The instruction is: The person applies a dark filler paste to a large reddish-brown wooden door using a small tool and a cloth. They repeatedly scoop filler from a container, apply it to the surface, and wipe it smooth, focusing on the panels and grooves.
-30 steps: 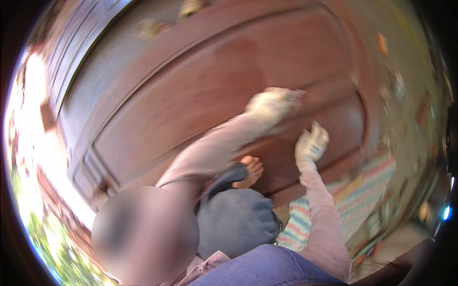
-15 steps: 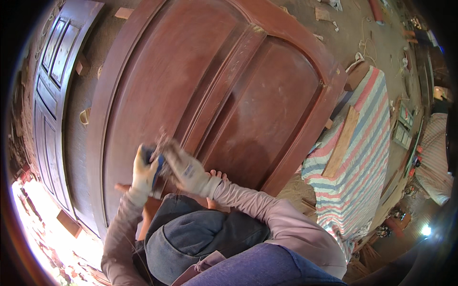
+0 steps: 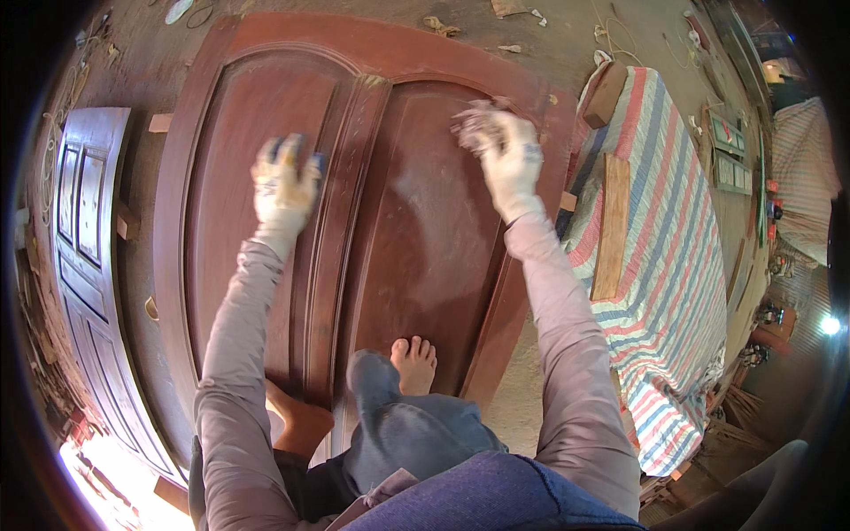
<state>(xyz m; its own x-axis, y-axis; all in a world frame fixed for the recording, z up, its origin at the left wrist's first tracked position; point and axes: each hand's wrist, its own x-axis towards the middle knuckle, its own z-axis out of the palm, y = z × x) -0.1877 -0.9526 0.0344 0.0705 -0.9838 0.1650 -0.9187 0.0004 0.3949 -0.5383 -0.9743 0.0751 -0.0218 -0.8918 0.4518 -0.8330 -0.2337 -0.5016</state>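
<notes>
A large reddish-brown wooden door [image 3: 425, 212] with arched panels lies flat beneath me. My left hand [image 3: 285, 184], in a pale glove with dark blue at the fingertips, is over the left panel with its fingers spread. Whether anything lies under its palm is hidden. My right hand [image 3: 513, 164], also gloved, grips a crumpled brownish rag [image 3: 478, 126] at the upper right of the right panel. Some motion blur softens both hands. Pale, dusty-looking streaks mark the right panel below the rag. My bare foot [image 3: 414, 365] rests on that panel's lower part.
A darker panelled door [image 3: 88, 257] lies along the left. To the right, a striped sheet [image 3: 664, 257] covers something, with a wooden plank [image 3: 611, 230] and a wood block [image 3: 606, 96] on it. Scraps [image 3: 441, 26] litter the floor beyond the door.
My hands were together near my knees and have moved apart and forward over the door. The rag has gone to the upper right with my right hand. The view has shifted.
</notes>
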